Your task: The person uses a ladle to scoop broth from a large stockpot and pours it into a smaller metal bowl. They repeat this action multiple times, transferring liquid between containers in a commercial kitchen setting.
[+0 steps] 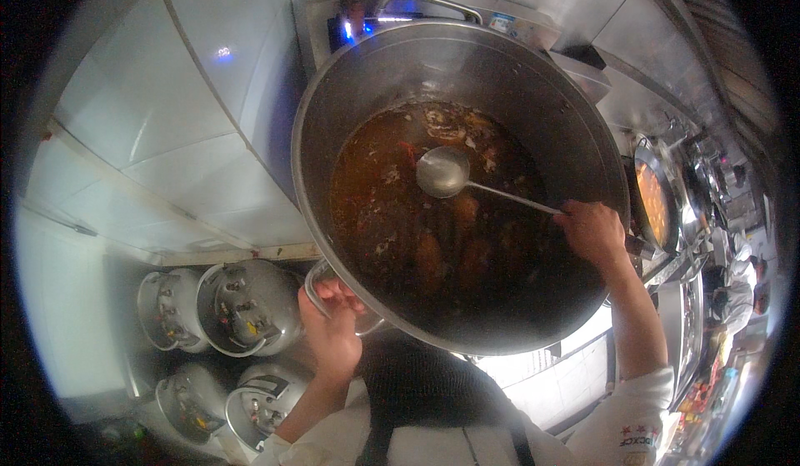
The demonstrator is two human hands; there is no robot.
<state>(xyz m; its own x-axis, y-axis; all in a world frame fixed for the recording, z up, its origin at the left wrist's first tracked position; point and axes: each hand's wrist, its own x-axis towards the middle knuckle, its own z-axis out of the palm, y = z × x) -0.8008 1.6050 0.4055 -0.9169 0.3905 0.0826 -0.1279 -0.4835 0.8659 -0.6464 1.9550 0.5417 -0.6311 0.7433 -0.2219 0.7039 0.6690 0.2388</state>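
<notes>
A large metal stockpot fills the middle of the view, its wide mouth facing up. Dark brown broth lies inside, with pale scraps, reddish bits and submerged brown lumps. My right hand grips the handle of a metal ladle above the pot's right side. The ladle's round bowl is over the middle of the broth; whether it touches the surface, I cannot tell. My left hand is closed around the loop handle on the pot's near left side.
Several metal gas cylinders stand at the lower left, below pale wall panels. Blue light glows from equipment behind the pot. To the right, a pan holds orange food. People in white are farther along the counter.
</notes>
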